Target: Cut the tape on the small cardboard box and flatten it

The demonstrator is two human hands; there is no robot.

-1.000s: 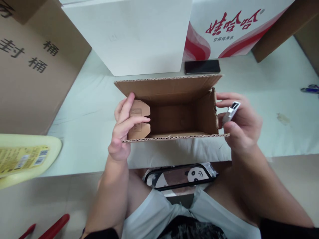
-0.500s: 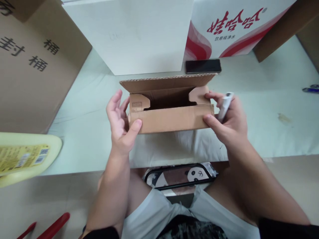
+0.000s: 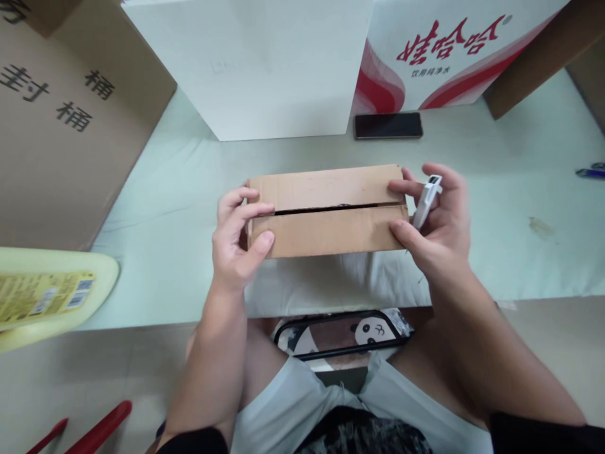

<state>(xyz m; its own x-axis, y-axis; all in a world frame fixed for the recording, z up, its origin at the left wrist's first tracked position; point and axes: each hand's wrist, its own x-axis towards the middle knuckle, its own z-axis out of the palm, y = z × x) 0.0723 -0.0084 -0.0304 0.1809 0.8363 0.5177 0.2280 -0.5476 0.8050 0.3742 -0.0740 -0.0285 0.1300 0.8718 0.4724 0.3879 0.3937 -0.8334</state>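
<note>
Head view: both hands press a small cardboard box (image 3: 326, 211) shut on the pale tabletop (image 3: 496, 208). Left hand (image 3: 236, 243) grips one end; right hand (image 3: 437, 227) pins the other, fingers clasping a white tool (image 3: 426, 200). Flaps meet; sealing the seam seems next.

Small box (image 3: 326, 211): plain brown cardboard, a dark slit between its two flaps.
Tool (image 3: 426, 202) in the right hand (image 3: 437, 230): white with a grey tip.
Table cover (image 3: 496, 208): pale mint green, one brownish stain.
Phone (image 3: 388, 125): black, glossy.
Far panel (image 3: 265, 63): plain white.
Carton (image 3: 454, 57): white with red swooshes and red characters.
Left carton (image 3: 61, 126): brown with black characters.
Pouch (image 3: 340, 334): black-edged, panda print.
Stool (image 3: 51, 296): pale yellow, yellow label.
</note>
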